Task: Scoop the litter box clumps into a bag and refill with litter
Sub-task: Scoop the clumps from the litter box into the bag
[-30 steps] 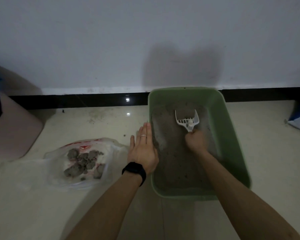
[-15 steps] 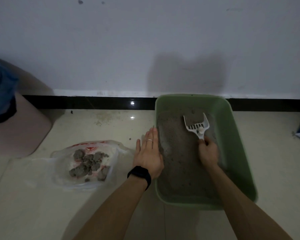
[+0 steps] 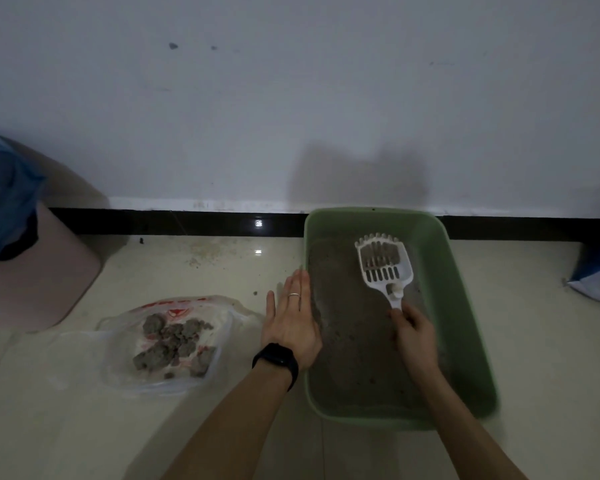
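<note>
Against the wall's black baseboard, I see the green litter box (image 3: 465, 292) standing on the pale tiled floor (image 3: 551, 358), with grey litter (image 3: 354, 344) spread across its bottom. My right hand (image 3: 414, 336) is curled around the handle of the white slotted scoop (image 3: 383, 263), which is raised over the far end of the box with a little litter in its bowl. My left hand (image 3: 291, 323) lies flat, fingers together and extended, pressed against the box's left wall; it wears a ring and a black wristband (image 3: 277, 360). Left of it, the clear plastic bag (image 3: 125, 368) with red print lies on the floor, holding grey clumps (image 3: 174, 341). A pink bin (image 3: 49, 271) with a blue liner stands at far left.
</note>
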Action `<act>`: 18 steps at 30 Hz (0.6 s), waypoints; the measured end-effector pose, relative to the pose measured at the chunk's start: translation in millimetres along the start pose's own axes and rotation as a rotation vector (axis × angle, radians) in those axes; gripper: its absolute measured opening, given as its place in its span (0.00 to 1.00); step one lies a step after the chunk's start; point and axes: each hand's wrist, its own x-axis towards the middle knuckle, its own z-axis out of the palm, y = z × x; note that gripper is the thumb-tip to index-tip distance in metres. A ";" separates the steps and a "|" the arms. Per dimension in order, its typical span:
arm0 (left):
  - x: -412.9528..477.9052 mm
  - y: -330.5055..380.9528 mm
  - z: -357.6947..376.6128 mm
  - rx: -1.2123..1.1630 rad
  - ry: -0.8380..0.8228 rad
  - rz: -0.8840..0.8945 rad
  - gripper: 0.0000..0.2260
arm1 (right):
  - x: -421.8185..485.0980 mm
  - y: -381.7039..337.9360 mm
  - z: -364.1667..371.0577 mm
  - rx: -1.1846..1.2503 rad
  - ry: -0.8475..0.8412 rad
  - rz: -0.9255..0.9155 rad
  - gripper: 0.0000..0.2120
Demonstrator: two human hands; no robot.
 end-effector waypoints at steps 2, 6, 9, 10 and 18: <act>0.2 -2.2 -1.4 0.012 -0.006 0.005 0.34 | -14.5 0.9 -4.6 -0.007 -0.013 -0.014 0.10; 0.8 -8.0 -9.0 0.025 -0.035 0.067 0.34 | -39.5 -3.4 -10.7 -0.018 -0.022 -0.051 0.08; 2.0 -16.7 -12.4 0.100 -0.065 0.136 0.35 | -54.3 -4.9 -16.1 -0.024 -0.029 -0.057 0.08; 2.9 -20.4 -13.2 0.129 -0.068 0.158 0.36 | -58.0 -5.0 -18.4 -0.020 -0.021 -0.062 0.09; 8.0 -27.0 -27.8 0.263 -0.111 0.252 0.36 | -77.5 -8.7 -34.8 -0.053 0.021 -0.067 0.09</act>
